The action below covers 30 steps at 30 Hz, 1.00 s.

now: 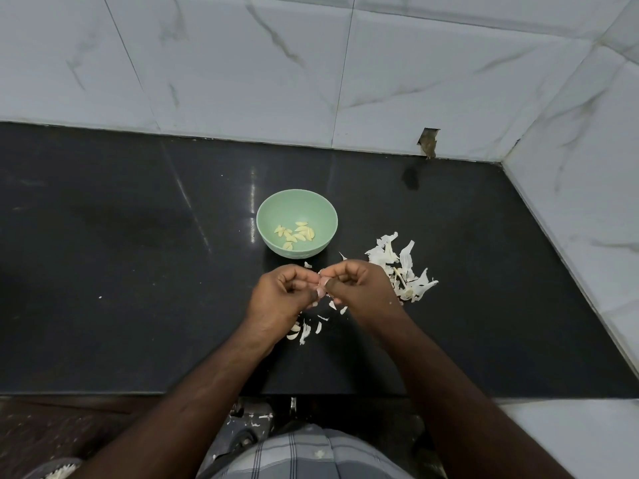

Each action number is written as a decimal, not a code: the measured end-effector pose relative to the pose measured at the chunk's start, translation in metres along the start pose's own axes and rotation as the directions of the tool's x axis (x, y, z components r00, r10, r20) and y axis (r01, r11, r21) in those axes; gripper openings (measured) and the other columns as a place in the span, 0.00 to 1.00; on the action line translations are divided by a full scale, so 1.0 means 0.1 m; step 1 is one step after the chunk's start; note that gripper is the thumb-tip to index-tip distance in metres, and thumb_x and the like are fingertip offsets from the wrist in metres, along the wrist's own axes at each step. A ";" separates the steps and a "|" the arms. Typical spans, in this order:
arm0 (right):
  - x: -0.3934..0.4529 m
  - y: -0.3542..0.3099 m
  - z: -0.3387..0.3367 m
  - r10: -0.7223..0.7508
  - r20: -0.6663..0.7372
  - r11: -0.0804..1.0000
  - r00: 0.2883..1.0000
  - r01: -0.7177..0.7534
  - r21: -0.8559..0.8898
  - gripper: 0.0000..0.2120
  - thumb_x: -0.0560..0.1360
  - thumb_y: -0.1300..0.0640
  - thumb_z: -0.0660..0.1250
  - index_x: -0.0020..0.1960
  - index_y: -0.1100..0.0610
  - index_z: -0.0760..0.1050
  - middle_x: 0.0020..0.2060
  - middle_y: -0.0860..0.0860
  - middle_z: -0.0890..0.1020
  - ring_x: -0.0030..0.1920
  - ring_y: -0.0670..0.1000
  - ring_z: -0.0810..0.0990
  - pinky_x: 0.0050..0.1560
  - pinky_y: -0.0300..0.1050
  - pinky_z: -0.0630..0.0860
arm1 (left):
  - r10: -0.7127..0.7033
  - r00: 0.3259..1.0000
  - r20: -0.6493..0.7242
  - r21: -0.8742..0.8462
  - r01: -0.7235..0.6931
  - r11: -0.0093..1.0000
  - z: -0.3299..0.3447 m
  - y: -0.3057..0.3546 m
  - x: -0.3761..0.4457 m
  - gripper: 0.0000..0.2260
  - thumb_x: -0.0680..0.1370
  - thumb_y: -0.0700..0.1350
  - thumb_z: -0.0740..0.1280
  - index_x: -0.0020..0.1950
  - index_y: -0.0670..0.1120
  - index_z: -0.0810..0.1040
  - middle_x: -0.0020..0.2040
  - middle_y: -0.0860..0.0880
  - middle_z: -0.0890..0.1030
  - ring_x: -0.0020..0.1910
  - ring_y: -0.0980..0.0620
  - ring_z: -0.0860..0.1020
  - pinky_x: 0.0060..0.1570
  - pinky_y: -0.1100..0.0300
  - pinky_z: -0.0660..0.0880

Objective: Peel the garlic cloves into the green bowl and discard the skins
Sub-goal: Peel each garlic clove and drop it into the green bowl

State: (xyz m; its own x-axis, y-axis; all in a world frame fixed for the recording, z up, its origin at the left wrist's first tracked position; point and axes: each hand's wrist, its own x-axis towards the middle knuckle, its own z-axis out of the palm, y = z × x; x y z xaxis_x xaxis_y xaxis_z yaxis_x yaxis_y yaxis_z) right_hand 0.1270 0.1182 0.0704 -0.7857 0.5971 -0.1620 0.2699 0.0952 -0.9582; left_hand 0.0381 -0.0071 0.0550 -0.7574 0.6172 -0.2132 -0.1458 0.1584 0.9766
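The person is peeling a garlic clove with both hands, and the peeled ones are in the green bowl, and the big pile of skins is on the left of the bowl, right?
Almost. The head view shows the big pile of skins on the right of the green bowl, not the left. The rest holds: the left hand and the right hand pinch a garlic clove, and peeled cloves lie in the bowl.

I see the bowl (296, 224) on the desk (138, 271), peeled cloves (295, 234) in it; skins (403, 267) lie right of it; both hands meet before it.

Counter (103, 271) left bare; skins (401, 267) right – bowl (276, 205) ahead
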 end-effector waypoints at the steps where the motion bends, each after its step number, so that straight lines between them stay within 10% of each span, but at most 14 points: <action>1: 0.00 0.00 0.00 -0.005 -0.002 1.000 1.000 0.005 -0.004 0.07 0.73 0.64 0.73 0.42 0.53 0.83 0.32 0.52 0.82 0.32 0.49 0.76 0.39 0.49 0.75 | -0.007 1.000 -0.013 -0.003 0.007 1.000 0.00 0.00 0.00 0.07 0.72 0.35 0.77 0.47 0.42 0.84 0.38 0.44 0.85 0.36 0.52 0.82 0.39 0.61 0.81; 18: -0.02 0.07 -0.25 -0.060 -0.057 0.937 0.997 0.036 -0.347 0.08 0.75 0.62 0.70 0.49 0.52 0.85 0.31 0.40 0.81 0.31 0.38 0.76 0.39 0.38 0.73 | -0.163 0.983 0.080 -0.439 0.182 0.880 -0.03 0.03 -0.03 0.10 0.76 0.31 0.71 0.57 0.37 0.81 0.45 0.42 0.85 0.44 0.48 0.85 0.42 0.63 0.81; 23: 0.00 0.02 -0.30 -0.218 -0.053 0.818 0.974 0.153 -0.554 0.06 0.76 0.57 0.71 0.52 0.53 0.85 0.49 0.46 0.82 0.52 0.45 0.78 0.55 0.41 0.72 | -0.152 0.985 0.081 -0.425 0.172 0.889 -0.01 0.04 -0.05 0.09 0.75 0.31 0.71 0.55 0.36 0.81 0.44 0.42 0.85 0.44 0.48 0.85 0.41 0.64 0.80; 30: -0.05 -0.06 -0.11 -0.078 -0.058 0.981 0.995 0.066 -0.182 0.08 0.76 0.55 0.73 0.54 0.49 0.83 0.40 0.44 0.86 0.44 0.43 0.84 0.52 0.46 0.80 | -0.095 0.993 0.063 -0.359 0.112 0.927 0.02 0.05 -0.05 0.06 0.75 0.31 0.71 0.50 0.37 0.82 0.44 0.39 0.84 0.44 0.47 0.84 0.43 0.63 0.81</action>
State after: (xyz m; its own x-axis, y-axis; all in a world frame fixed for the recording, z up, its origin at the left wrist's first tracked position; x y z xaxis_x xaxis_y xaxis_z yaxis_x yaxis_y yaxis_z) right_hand 0.1351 0.1238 0.0795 -0.7708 0.6328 -0.0730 0.3144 0.2782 -0.9076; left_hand 0.0428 -0.0079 0.0608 -0.6984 0.6466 -0.3069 -0.4480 -0.0605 0.8920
